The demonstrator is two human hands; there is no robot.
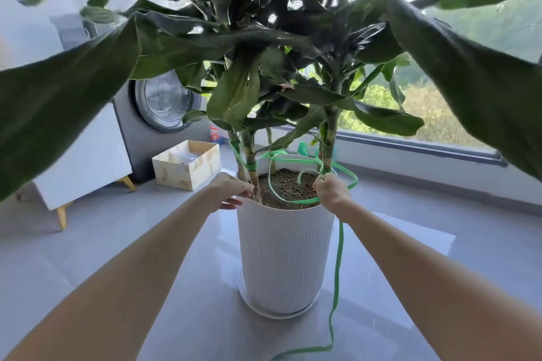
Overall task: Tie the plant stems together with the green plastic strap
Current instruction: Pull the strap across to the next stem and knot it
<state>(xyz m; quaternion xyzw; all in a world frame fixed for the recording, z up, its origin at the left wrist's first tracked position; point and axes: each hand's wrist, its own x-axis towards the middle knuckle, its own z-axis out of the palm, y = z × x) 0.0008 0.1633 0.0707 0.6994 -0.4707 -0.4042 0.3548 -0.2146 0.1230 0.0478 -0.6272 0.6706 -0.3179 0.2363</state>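
Two hands are at the white pot (284, 258); what does each one do?

The right hand (331, 189) is at the right side of the pot's rim, closed into a fist around the green strap (338, 261), just beside the right stem (330, 138). The left hand (230, 190) is at the left side of the rim, with bent fingers touching the foot of the left stems (249, 155). If it really grips them, I cannot tell.

And where does the strap go?

It is wound around the left stems a little above the pot, then it makes loose loops over the soil (289, 184) and passes around the right stem. From the right hand a long end hangs down along the pot's right side and lies on the grey floor (205, 316) in front of the pot.

What else stands near the pot?

Under it is a white saucer (278, 313). To the left behind the pot is a light wooden box (187, 167), and farther that way a washing machine (164, 99). Behind the pot on the right is a big window (440, 114).
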